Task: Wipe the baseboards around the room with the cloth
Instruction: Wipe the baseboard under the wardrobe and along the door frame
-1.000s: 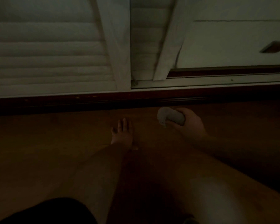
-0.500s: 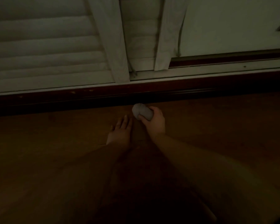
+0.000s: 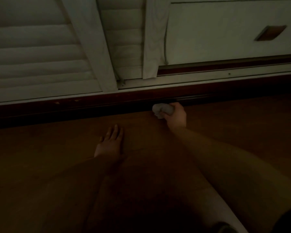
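Observation:
The room is dim. A dark reddish-brown baseboard runs across the view where the wooden floor meets the white doors. My right hand is shut on a balled-up pale grey cloth, which is pressed against the foot of the baseboard just right of centre. My left hand lies flat on the floor with its fingers stretched out, palm down, about a hand's width short of the baseboard and to the left of the cloth.
White louvred shutter doors stand above the baseboard on the left. A plain white sliding door with a dark recessed handle is on the right, on a metal track. Wooden floor spreads on both sides.
My right hand carried the cloth forward from the open floor to the baseboard and to the right. My left hand stayed flat on the floor.

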`<state>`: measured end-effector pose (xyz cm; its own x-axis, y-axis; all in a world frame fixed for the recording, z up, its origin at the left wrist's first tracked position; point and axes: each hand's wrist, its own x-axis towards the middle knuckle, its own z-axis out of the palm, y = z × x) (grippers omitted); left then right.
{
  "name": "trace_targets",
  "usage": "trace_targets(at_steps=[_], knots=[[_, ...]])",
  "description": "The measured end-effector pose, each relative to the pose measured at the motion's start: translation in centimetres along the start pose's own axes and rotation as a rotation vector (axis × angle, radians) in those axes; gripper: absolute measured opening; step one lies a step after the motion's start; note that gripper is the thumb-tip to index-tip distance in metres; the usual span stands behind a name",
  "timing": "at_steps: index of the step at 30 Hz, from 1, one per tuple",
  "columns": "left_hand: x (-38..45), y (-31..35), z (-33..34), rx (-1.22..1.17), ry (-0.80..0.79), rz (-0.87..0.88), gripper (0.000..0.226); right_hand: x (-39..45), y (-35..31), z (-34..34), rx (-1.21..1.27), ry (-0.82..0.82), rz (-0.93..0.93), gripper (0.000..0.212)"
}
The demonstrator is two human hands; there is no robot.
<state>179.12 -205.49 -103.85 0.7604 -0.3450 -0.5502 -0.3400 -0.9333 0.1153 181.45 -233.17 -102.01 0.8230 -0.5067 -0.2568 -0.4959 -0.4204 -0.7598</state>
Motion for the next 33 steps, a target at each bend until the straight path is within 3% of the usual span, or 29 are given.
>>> trace_targets(at_steps=[9,14,16,20,24,28,33], knots=[[0.1,0.2,-0.4,-0.006,-0.025,-0.005,0.114,3.2,3.1,-8.9,-0.118,0.281,0.157,0.050],[0.2,-0.2,-0.1,-0.024,-0.024,-0.006,0.119,0.3,2.4,-5.6,-0.023,0.336,0.213,0.053],[0.2,-0.4,0.1,-0.034,-0.006,0.004,0.119,-1.9,1.6,-2.1,0.008,0.291,0.159,0.055],[0.2,-1.7,0.3,-0.093,0.004,0.087,0.126,-5.1,-1.7,4.8,0.088,0.049,-0.028,0.058],[-0.4,-3.4,0.7,-0.117,0.088,0.080,0.116,-6.7,-4.9,9.5,0.123,-0.086,-0.145,0.054],[-1.0,-4.3,0.9,0.064,0.075,0.072,0.109,-6.8,-6.3,11.0,0.159,-0.104,-0.167,0.050],[-0.9,-3.6,0.7,0.231,0.107,0.115,0.101,-4.5,-5.2,7.9,0.179,-0.082,-0.076,0.056]])
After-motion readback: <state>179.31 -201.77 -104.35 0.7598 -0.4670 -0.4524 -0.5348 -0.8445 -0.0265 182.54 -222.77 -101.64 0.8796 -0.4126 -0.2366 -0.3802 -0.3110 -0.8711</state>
